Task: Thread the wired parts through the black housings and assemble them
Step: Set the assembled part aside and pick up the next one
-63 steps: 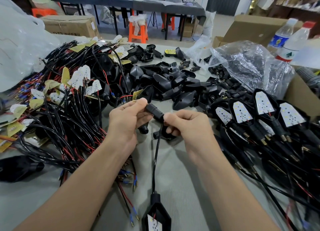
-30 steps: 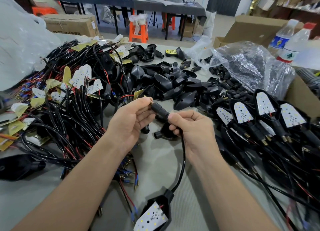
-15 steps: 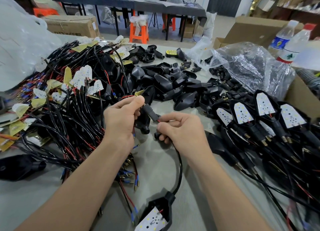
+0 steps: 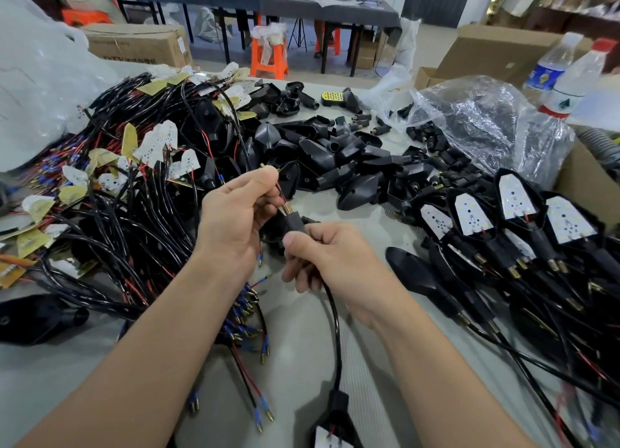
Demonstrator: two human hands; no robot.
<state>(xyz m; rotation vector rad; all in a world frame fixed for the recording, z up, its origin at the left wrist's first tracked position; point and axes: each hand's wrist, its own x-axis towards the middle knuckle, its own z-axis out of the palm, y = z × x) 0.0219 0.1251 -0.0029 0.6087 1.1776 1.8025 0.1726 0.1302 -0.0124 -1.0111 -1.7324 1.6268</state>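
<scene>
My left hand (image 4: 235,219) pinches thin red and black wire ends (image 4: 281,192) that stick out of a small black stem piece (image 4: 296,224) with a brass thread at its top. My right hand (image 4: 330,256) grips that stem from below. A black cable (image 4: 335,333) runs from my right hand down to a black housing with a white LED board (image 4: 330,429) at the bottom edge. Loose black housings (image 4: 322,159) lie heaped in the middle. A tangle of wired LED boards (image 4: 110,192) covers the left side.
Assembled units with white LED boards (image 4: 516,219) lie in rows on the right. A clear plastic bag (image 4: 483,122) of small black parts, two water bottles (image 4: 567,78) and cardboard boxes (image 4: 496,50) stand at the back right. A white bag (image 4: 37,88) sits far left.
The wire ends have come out through the top of the stem, and my left hand has gone from holding the stem to pinching them. The lower housing swung and slid down the frame.
</scene>
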